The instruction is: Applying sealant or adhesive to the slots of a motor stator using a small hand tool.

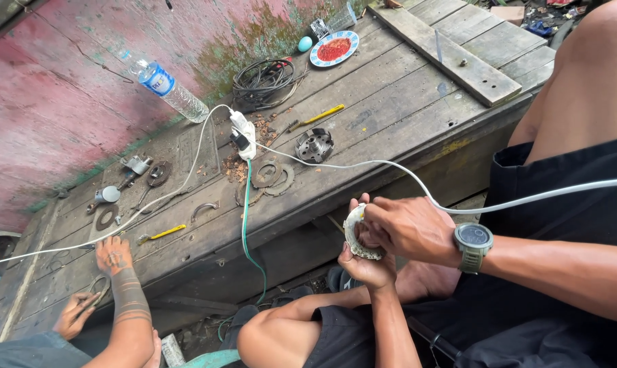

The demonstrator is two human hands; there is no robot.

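My left hand (367,267) cups a round whitish ring-shaped part (354,235) from below, holding it in front of the wooden bench (404,109). My right hand (407,228), with a grey wristwatch (473,240) on its wrist, closes over the top and right side of the same part, fingers pressed on its rim. Both hands hide much of the part. A white cable (363,165) runs from a white power strip (244,133) on the bench past my right hand and off to the right.
Another person's tattooed hand (114,255) rests on the bench at lower left, their other hand (73,313) below it. On the bench lie a water bottle (169,88), coiled black wires (261,82), a metal rotor (314,144), flat rings (271,177), a yellow-handled screwdriver (319,117) and a plate (334,49).
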